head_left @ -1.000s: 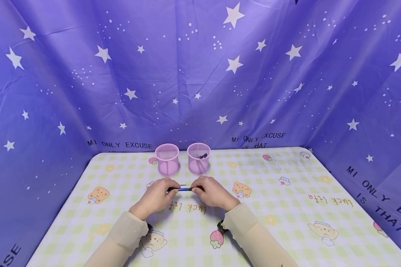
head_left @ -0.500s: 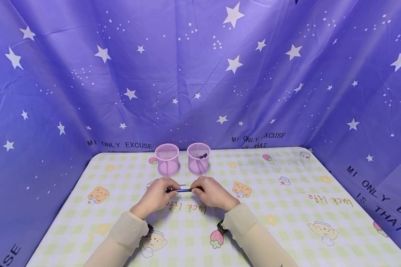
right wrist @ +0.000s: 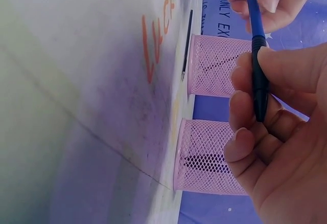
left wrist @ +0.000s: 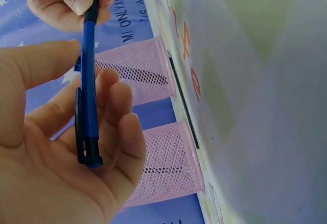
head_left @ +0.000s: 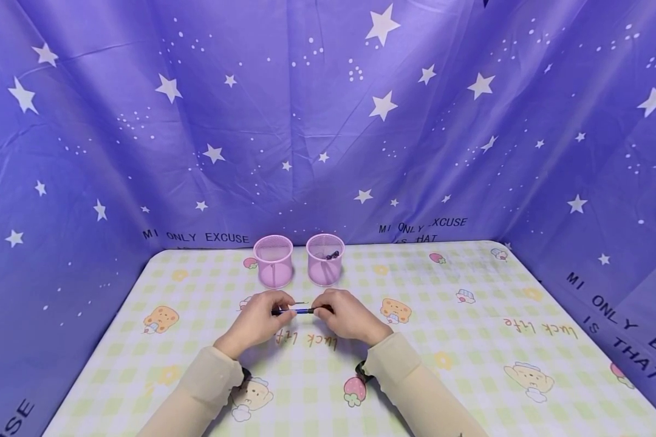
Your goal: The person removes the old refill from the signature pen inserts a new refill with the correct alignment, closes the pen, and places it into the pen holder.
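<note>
Both hands hold one blue pen (left wrist: pixel 88 86) with a black clip and black grip, level above the table. My left hand (head_left: pixel 259 320) holds its clip end, the thumb near a small side knob and the fingers curled behind the barrel. With thumb and fingers my right hand (head_left: pixel 350 312) pinches the black grip at the tip end; in the right wrist view the black tip (right wrist: pixel 260 104) points away from the left hand. A thin dark pen refill (right wrist: pixel 187 45) lies on the table just beyond the hands, partly hidden by them in the head view.
Two pink mesh cups stand side by side beyond the hands. Something thin shows through the left cup (head_left: pixel 268 274); small dark pieces (head_left: pixel 332 255) are in the right cup (head_left: pixel 318 273). A checked cloth (head_left: pixel 470 340) covers the table, with a purple star curtain (head_left: pixel 328 121) around it.
My left hand has shifted very slightly on the pen, its thumb a little nearer the middle of the barrel. The right hand, refill and cups look unmoved.
</note>
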Demonstrator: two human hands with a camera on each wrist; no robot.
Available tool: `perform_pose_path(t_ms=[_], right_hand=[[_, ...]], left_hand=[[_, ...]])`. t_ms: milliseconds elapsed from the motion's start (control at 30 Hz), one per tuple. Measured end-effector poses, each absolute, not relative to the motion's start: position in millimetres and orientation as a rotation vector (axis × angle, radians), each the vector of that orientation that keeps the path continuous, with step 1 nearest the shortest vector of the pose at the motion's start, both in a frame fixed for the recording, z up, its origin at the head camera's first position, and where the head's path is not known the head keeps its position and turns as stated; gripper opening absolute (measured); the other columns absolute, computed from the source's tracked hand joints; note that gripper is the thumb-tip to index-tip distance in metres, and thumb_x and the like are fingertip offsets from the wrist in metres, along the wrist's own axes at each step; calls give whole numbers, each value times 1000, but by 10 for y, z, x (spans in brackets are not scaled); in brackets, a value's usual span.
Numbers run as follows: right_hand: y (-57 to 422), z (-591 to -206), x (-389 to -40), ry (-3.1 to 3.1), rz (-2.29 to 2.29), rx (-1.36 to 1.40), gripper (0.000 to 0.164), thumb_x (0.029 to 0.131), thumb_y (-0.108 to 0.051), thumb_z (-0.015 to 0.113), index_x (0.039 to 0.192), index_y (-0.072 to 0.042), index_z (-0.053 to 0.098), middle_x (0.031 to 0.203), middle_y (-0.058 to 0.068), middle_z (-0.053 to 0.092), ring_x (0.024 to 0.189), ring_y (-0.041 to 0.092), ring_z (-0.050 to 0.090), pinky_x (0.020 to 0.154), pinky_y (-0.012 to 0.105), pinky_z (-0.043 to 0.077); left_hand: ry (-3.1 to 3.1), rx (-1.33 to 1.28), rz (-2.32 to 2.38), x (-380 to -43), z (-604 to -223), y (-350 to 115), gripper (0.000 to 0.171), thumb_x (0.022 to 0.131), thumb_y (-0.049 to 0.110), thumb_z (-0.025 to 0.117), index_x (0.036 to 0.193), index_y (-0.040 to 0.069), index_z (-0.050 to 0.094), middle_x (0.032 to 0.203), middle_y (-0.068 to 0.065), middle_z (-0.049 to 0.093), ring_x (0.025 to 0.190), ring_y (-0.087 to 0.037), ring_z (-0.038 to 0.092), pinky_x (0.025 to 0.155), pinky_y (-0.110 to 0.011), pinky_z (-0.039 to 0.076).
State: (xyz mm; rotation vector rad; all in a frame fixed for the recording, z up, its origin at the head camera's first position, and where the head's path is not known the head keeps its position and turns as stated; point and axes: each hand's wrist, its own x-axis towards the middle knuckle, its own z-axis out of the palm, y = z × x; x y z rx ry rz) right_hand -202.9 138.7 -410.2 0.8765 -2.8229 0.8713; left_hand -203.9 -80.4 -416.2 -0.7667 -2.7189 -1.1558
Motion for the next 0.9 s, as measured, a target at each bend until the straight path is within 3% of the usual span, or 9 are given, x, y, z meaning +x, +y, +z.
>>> perform_pose_path(t_ms=[200,333,900], right_hand=[[1390,-4108,-2031,-2832,890,867,11,92,-12,61,95,-11,71,85,-6,62,75,8,53,72,25,47],[1393,-4113,-2036,-2828,892,863,11,92,-12,61,94,-11,72,85,-6,62,75,7,53,71,25,47],[1393,-4106,-2033,-2835,904,872,10,93,-12,61,93,-11,71,85,-6,61,74,7,53,70,24,47]], left_hand=[[-2734,-783,-1200,-2044,-4159,-820,7,87,13,67,92,12,71,84,8,67,78,-7,60,78,-33,49],[-2753,-793,-1239,-2054,-4159,-837,8,89,10,65,92,12,72,84,7,67,71,-6,57,69,-29,49],[-2746,-712,-1283,-2046,-4160,-831,14,81,5,73,86,18,72,81,9,66,72,-7,57,67,-27,48]])
